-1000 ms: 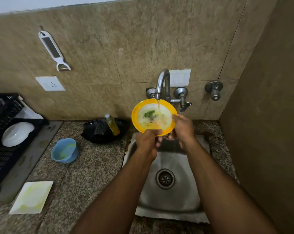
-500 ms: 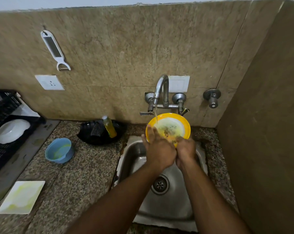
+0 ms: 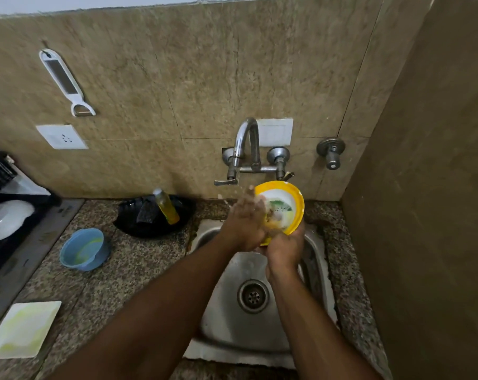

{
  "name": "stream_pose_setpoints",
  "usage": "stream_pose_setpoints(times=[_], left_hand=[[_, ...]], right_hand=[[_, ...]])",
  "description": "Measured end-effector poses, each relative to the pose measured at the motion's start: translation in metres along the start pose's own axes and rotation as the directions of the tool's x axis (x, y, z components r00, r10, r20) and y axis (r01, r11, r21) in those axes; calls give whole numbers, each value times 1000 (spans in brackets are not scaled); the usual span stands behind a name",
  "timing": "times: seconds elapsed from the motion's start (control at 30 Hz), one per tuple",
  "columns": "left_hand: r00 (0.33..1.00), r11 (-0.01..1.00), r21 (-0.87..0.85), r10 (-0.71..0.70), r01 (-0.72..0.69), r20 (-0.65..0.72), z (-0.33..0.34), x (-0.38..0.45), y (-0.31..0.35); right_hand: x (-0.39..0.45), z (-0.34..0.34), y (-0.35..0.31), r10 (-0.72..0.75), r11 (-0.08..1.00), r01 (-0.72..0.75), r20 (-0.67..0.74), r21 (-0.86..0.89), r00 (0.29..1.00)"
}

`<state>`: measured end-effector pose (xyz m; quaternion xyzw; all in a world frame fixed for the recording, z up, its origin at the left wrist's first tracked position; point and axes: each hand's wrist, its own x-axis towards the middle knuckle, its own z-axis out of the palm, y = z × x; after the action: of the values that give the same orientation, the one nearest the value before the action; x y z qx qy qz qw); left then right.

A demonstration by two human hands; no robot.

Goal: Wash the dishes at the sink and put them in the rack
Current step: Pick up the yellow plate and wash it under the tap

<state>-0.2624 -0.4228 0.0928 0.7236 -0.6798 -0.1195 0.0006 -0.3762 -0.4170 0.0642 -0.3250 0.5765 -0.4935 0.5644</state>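
A yellow-rimmed plate (image 3: 291, 202) with a white, green-printed centre is held tilted over the steel sink (image 3: 232, 325), just below and to the right of the tap (image 3: 246, 138). My right hand (image 3: 284, 249) grips its lower edge from underneath. My left hand (image 3: 243, 223) lies across the plate's left face with its fingers fairly straight, and water splashes around them. At the far left stands the black dish rack (image 3: 2, 256) with a white bowl (image 3: 5, 219) in it.
On the granite counter left of the sink sit a blue bowl (image 3: 81, 249), a soiled white square plate (image 3: 21, 329) and a black tray (image 3: 128, 223) holding a yellow soap bottle (image 3: 166, 207). A wall rises close on the right.
The plate has dropped from in front of the tap and shifted right, over the sink. My left hand moved from its lower rim onto its face. The view has tilted down.
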Motion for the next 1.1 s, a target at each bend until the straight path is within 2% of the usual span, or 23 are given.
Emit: stream_pose_setpoints(times=[0.07, 0.13, 0.17, 0.23, 0.37, 0.4, 0.5, 0.57, 0.63, 0.73, 0.77, 0.83, 0.9, 0.93, 1.0, 1.07, 1.1], left_hand=[[985, 991, -67, -103, 114, 140, -3, -9, 9], [957, 990, -51, -114, 132, 267, -1, -23, 16], [950, 992, -33, -110, 125, 292, 2, -29, 16], [961, 993, 21, -115, 114, 252, 5, -39, 11], [988, 962, 260, 48, -86, 149, 4, -34, -17], [983, 945, 303, 76, -124, 167, 2, -29, -27], [923, 861, 422, 127, -284, 362, -11, -17, -43], [897, 887, 348, 144, -304, 418, -17, -17, -38], [876, 960, 166, 127, -227, 466, -15, -18, -32], [894, 992, -108, 101, -59, 436, -17, -26, -27], [908, 985, -162, 113, -51, 404, -20, -29, -28], [906, 969, -206, 208, -138, 369, -19, -35, -35], [895, 942, -291, 266, -164, 357, -13, -38, -40], [892, 949, -254, 274, -189, 359, -13, -41, -41], [918, 969, -7, 235, -246, 321, -16, -44, -43], [959, 946, 199, 221, -255, 179, -13, -44, -51], [968, 946, 212, 230, -247, 103, -11, -45, -52]], right_hand=[[3, 2, 3, 8, 1000, -9, -6, -11, 1000], [5, 6, 5, -1, 1000, 1, -10, -10, 1000], [11, 8, 13, -10, 1000, 10, -4, -7, 1000], [4, 9, 14, 15, 1000, -14, 22, -11, 1000], [-18, 4, -6, 212, 967, -228, 137, 114, 968], [-21, 1, -9, 243, 955, -268, 184, 125, 952], [-24, -3, -10, 289, 940, -325, 266, 104, 920], [-22, -1, -8, 307, 934, -346, 289, 92, 907], [-19, -1, -8, 313, 936, -348, 328, 51, 891], [-13, -3, -6, 338, 928, -370, 334, 36, 880], [-12, -3, -3, 350, 926, -378, 330, 23, 877], [-13, -4, 0, 362, 924, -382, 327, -2, 873], [-17, -5, 5, 363, 922, -387, 325, 9, 873], [-19, -7, 7, 365, 917, -396, 324, 33, 873], [-20, -10, 13, 360, 911, -404, 310, 87, 880], [-17, -13, 17, 352, 911, -397, 293, 109, 889], [-16, -14, 18, 347, 914, -392, 296, 107, 890]])
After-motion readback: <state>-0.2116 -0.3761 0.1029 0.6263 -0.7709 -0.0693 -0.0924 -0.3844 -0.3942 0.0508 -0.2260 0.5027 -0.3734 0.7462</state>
